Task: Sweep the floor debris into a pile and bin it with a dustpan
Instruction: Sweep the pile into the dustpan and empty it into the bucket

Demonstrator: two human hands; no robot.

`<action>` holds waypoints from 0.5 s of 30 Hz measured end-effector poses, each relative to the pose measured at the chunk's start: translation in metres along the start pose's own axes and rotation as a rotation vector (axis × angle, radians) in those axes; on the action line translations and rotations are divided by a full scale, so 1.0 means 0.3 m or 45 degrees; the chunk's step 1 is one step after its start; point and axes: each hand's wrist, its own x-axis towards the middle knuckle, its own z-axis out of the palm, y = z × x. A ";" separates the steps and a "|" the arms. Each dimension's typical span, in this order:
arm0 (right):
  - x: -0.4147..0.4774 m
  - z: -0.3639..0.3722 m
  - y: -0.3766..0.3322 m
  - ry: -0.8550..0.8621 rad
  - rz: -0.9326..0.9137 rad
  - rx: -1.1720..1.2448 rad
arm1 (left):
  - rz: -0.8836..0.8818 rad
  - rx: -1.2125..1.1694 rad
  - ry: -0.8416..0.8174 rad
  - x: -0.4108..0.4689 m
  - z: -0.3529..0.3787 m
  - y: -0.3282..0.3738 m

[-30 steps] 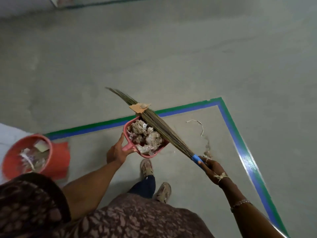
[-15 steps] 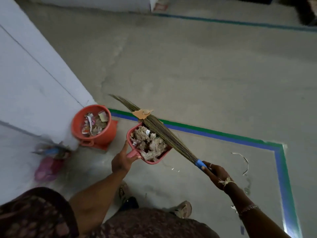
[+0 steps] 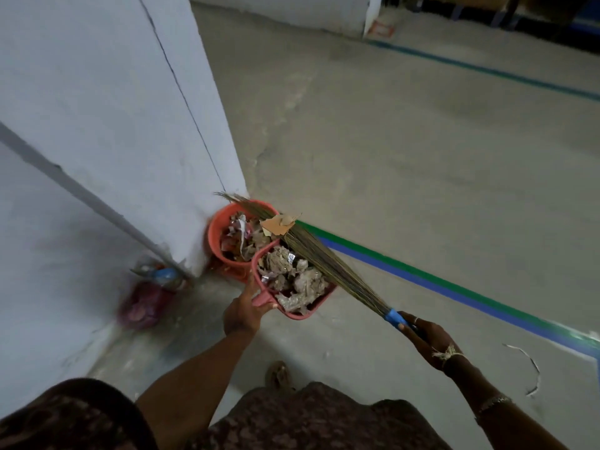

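Note:
My left hand (image 3: 243, 311) grips the handle of a pink dustpan (image 3: 300, 311) heaped with crumpled paper debris (image 3: 292, 277). The pan hovers right beside the orange bin (image 3: 216, 235), which stands at the foot of a white pillar and holds scraps. My right hand (image 3: 428, 336) holds the blue-taped end of a stick broom (image 3: 311, 251). Its bristles lie across the far edge of the pan and over the bin's rim, with a brown cardboard piece (image 3: 277, 224) resting on them.
A white pillar (image 3: 113, 108) rises on the left, a pink bag (image 3: 143, 305) and blue object at its base. Green and blue floor tape (image 3: 438, 280) runs to the right. A white strip (image 3: 529, 368) lies on the concrete at right. My foot (image 3: 279, 375) shows below.
I have stepped closer to the bin. The dustpan and broom, held the same way, now sit right at the bin's rim instead of to its right.

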 end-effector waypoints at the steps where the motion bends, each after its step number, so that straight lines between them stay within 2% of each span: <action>1: 0.030 0.021 -0.040 -0.002 -0.008 0.001 | -0.009 -0.008 0.017 0.028 -0.037 -0.029; 6: 0.211 0.123 -0.244 -0.064 -0.026 0.024 | 0.007 -0.176 0.059 0.235 -0.139 -0.233; 9: 0.318 0.163 -0.356 -0.107 -0.047 -0.004 | -0.059 -0.158 0.107 0.330 -0.179 -0.326; 15: 0.543 0.227 -0.486 -0.174 -0.073 -0.016 | -0.072 -0.043 0.135 0.448 -0.369 -0.283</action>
